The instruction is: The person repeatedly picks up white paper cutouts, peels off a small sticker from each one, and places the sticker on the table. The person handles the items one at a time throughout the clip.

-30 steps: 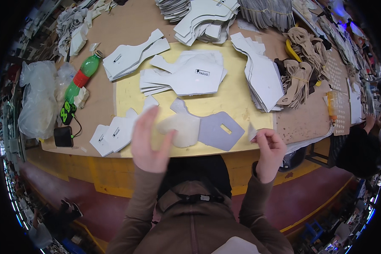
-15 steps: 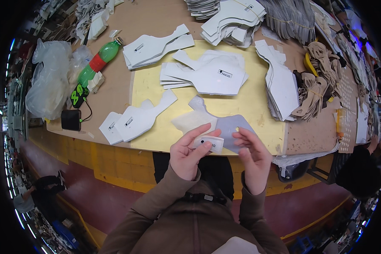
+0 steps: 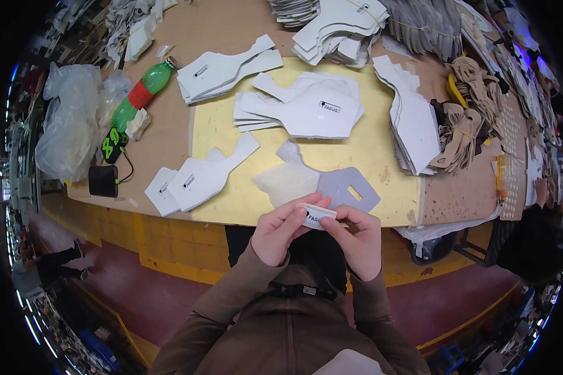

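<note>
My left hand (image 3: pixel 276 234) pinches one end of a small white fabric label (image 3: pixel 313 215) with dark print. The thumb and fingers of my right hand (image 3: pixel 361 236) are closed on the label's other end. Just beyond my hands lies a grey flat template (image 3: pixel 339 184) with a slot cut in it, next to a cream-white cut piece (image 3: pixel 284 182); how the two overlap I cannot tell. To the left are white printed cut pieces (image 3: pixel 200 181). Farther up, a fanned stack of white pieces (image 3: pixel 319 112) rests on the yellow sheet (image 3: pixel 388 203).
At the left lie a green bottle (image 3: pixel 144 90), a clear plastic bag (image 3: pixel 72 119) and a black phone-like device (image 3: pixel 103 181) on a cord. White stacks (image 3: pixel 410 125) and bundled beige strips (image 3: pixel 463 140) stand at the right. The table's near edge runs just before me.
My right hand has come in to the left and taken hold of the label. The label has moved slightly right, and the template's slot is now uncovered.
</note>
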`<state>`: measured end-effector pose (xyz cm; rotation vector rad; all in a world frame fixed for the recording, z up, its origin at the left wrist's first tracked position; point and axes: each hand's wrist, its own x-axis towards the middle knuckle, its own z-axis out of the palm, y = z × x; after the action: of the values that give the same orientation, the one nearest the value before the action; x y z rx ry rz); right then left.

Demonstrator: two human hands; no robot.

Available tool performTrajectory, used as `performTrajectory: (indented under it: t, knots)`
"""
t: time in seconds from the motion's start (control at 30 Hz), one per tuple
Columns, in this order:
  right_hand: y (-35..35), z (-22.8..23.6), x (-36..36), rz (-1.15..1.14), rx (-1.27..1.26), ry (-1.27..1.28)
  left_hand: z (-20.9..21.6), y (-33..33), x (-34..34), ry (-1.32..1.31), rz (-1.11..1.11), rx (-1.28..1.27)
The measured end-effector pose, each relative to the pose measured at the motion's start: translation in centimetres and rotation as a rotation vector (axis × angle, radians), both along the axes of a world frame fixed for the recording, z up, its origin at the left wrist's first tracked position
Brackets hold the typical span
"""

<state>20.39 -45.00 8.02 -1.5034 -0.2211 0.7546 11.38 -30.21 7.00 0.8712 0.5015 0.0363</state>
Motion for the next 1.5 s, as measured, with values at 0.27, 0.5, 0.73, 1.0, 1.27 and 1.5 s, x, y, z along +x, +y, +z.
performTrajectory:
  t: [0.27,0.5,0.73,1.0,1.27,1.5]
  knots:
    - [-1.0,-0.9,0.4,0.034,-0.041,-0.035,-0.7,1.1,-1.0,0.142,-0.016,0.239]
    - [-2.3,-2.1,3.1,-0.224,-0.477,-0.862,-0.9,3.0,-1.2,0.112,0.175,0.312]
    - [-3.0,-2.7,2.7,0.011,-0.696,-0.814,-3.0,6.0,-1.7,-0.046,0.277,0.429]
    - [-6.4,-0.2,3.9,0.154,-0.531,-0.487,-2.6,4.5,-0.8,-0.002,0.204,0.354]
    - [-12.7,1.2,2.7,-0.326,0.527,-0.650,-3.1,1.3,0.7,0.186,0.102,0.989]
    - [-12.5,0.9,3.7,-0.190,0.866,-0.640,-2.8,1.7,-0.3,0.149,-0.043,1.554]
